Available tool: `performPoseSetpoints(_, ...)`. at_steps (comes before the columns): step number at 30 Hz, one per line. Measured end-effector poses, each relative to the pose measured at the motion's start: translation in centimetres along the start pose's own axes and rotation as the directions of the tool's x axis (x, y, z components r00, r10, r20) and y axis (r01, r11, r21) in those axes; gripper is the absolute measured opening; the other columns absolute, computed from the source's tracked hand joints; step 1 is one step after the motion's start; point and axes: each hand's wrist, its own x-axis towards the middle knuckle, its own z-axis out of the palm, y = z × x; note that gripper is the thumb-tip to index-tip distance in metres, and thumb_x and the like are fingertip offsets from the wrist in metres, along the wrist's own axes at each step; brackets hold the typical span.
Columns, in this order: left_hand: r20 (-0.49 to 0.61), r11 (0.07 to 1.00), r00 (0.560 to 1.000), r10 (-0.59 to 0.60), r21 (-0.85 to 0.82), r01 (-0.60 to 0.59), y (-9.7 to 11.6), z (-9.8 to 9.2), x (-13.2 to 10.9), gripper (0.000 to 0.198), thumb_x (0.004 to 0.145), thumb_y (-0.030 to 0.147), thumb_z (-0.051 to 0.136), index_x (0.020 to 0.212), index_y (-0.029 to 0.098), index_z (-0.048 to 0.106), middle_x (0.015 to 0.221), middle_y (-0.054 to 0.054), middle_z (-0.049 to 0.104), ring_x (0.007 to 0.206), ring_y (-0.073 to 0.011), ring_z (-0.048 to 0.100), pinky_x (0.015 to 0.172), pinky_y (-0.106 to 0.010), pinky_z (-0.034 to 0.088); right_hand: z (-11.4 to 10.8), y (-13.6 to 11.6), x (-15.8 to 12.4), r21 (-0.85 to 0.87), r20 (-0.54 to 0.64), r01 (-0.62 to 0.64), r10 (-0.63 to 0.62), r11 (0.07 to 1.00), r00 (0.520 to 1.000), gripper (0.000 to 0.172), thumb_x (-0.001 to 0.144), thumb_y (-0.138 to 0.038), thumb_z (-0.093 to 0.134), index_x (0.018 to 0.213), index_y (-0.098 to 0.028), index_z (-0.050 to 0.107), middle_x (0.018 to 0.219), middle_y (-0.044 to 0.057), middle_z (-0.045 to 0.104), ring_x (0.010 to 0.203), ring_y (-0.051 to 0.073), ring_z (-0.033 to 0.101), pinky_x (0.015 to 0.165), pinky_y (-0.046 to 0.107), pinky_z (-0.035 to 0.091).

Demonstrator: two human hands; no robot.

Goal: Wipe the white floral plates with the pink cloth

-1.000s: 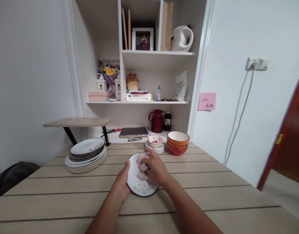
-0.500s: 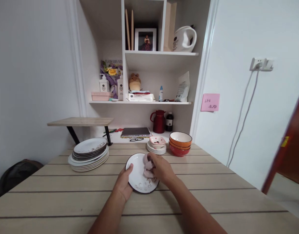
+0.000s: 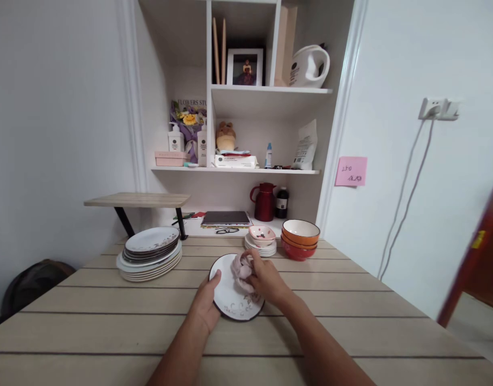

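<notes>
My left hand [image 3: 206, 303] grips the left edge of a white plate [image 3: 227, 292] with a dark rim and brown floral marks, its thumb lying on top and the other fingers hidden underneath. The plate is tilted toward me over the table. In my right hand [image 3: 267, 277] is a bunched pale pink cloth [image 3: 242, 269], pressed on the plate's upper right part. Just beyond the plate stand a small pink-patterned bowl [image 3: 262, 234] on a stack of small white plates [image 3: 260, 249] and a stack of orange and red bowls [image 3: 300, 239].
Stacked larger plates [image 3: 150, 252] sit at the left, beside a raised wooden stand [image 3: 137, 200] on black legs. Behind are a closed laptop [image 3: 225, 217], glasses [image 3: 227, 231], a red jug [image 3: 264, 202] and a dark bottle [image 3: 282, 202]. The slatted table [image 3: 109, 335] spreads around my arms.
The cloth in my right hand has shifted slightly left across the plate toward its middle. My left hand keeps its hold. The whole view has moved a little.
</notes>
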Motion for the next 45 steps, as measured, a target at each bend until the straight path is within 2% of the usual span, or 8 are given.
performPoseSetpoints(5, -0.020, 1.000, 1.000, 0.002, -0.023, -0.003, 0.1, 0.1, 0.0, 0.052, 0.078, 0.024, 0.066, 0.127, 0.011, 0.055, 0.110, -0.018, 0.071, 0.098, -0.0297, 0.068, 0.089, -0.042, 0.052, -0.1, -0.2, -0.1, 0.013, 0.034, 0.036, -0.037, 0.999, 0.999, 0.056, 0.075, -0.008, 0.052, 0.128, -0.023, 0.044, 0.093, 0.003, 0.067, 0.084, 0.019, 0.059, 0.078, 0.029, 0.036)
performPoseSetpoints(11, -0.015, 0.999, 1.000, -0.001, -0.052, 0.000, 0.0, 0.0, 0.1, 0.054, 0.079, 0.029, 0.065, 0.129, 0.011, 0.053, 0.112, -0.018, 0.070, 0.100, -0.0296, 0.067, 0.092, -0.042, 0.051, 0.3, 0.4, 0.3, -0.149, -0.028, 0.064, -0.069, 0.987, 0.997, 0.036, 0.075, -0.009, 0.057, 0.101, -0.029, 0.070, 0.120, 0.005, 0.060, 0.109, 0.025, 0.051, 0.092, 0.039, 0.034)
performPoseSetpoints(15, -0.030, 0.996, 1.000, -0.006, -0.093, 0.003, -0.1, -0.1, 0.3, 0.057, 0.081, 0.037, 0.061, 0.132, 0.014, 0.050, 0.116, -0.018, 0.068, 0.105, -0.0312, 0.065, 0.093, -0.046, 0.049, -0.1, 0.9, 0.3, -0.179, -0.070, 0.024, -0.037, 0.984, 0.997, 0.032, 0.077, -0.013, 0.056, 0.101, -0.029, 0.071, 0.113, 0.006, 0.058, 0.098, 0.023, 0.054, 0.079, 0.033, 0.041)
performPoseSetpoints(22, -0.019, 0.996, 0.999, -0.027, -0.086, 0.025, 0.1, 0.1, 0.1, 0.055, 0.084, 0.045, 0.055, 0.129, 0.013, 0.054, 0.120, -0.018, 0.067, 0.108, -0.0317, 0.064, 0.095, -0.047, 0.048, 0.3, -1.1, -0.5, -0.312, 0.171, -0.009, 0.065, 0.950, 0.983, 0.033, 0.069, -0.013, 0.057, 0.097, -0.027, 0.067, 0.101, 0.005, 0.059, 0.076, 0.018, 0.058, 0.059, 0.026, 0.033)
performPoseSetpoints(30, -0.002, 0.991, 0.999, -0.034, -0.130, 0.033, 0.3, 0.1, 0.2, 0.060, 0.084, 0.047, 0.054, 0.133, 0.013, 0.050, 0.119, -0.018, 0.067, 0.106, -0.0312, 0.065, 0.094, -0.047, 0.049, -0.6, -0.3, -1.2, 0.123, 0.354, -0.033, -0.013, 0.992, 0.935, 0.040, 0.070, -0.030, 0.068, 0.109, -0.024, 0.060, 0.106, 0.003, 0.048, 0.083, 0.014, 0.053, 0.072, 0.025, 0.042)
performPoseSetpoints(34, -0.005, 0.994, 0.999, -0.048, -0.095, 0.048, 0.4, 0.1, 0.2, 0.060, 0.084, 0.050, 0.052, 0.132, 0.013, 0.051, 0.118, -0.017, 0.068, 0.108, -0.0312, 0.064, 0.096, -0.047, 0.048, -0.4, 0.0, -0.9, 0.068, 0.272, -0.062, 0.041, 0.996, 0.961, 0.031, 0.069, -0.013, 0.062, 0.099, -0.020, 0.062, 0.101, 0.004, 0.049, 0.081, 0.014, 0.051, 0.073, 0.025, 0.041)
performPoseSetpoints(40, 0.137, 0.994, 0.988, -0.076, -0.072, 0.086, 0.5, -0.1, 0.1, 0.073, 0.082, 0.068, 0.035, 0.125, 0.013, 0.058, 0.115, -0.016, 0.069, 0.110, -0.0309, 0.063, 0.095, -0.045, 0.048, 0.3, -2.0, -1.7, -0.005, 0.327, 0.090, -0.083, 0.996, 0.941, 0.038, 0.064, -0.007, 0.061, 0.099, -0.022, 0.062, 0.102, 0.003, 0.053, 0.076, 0.014, 0.051, 0.067, 0.024, 0.037)
performPoseSetpoints(45, 0.194, 0.990, 0.971, -0.139, 0.025, 0.137, 0.1, -0.2, 0.3, 0.077, 0.078, 0.072, 0.037, 0.117, 0.010, 0.062, 0.108, -0.018, 0.072, 0.105, -0.0298, 0.065, 0.088, -0.040, 0.052, 2.1, -4.4, -1.1, 0.064, 0.185, 0.193, -0.202, 0.979, 0.962, 0.039, 0.068, -0.006, 0.055, 0.102, -0.024, 0.062, 0.106, 0.004, 0.053, 0.091, 0.017, 0.053, 0.078, 0.026, 0.038)
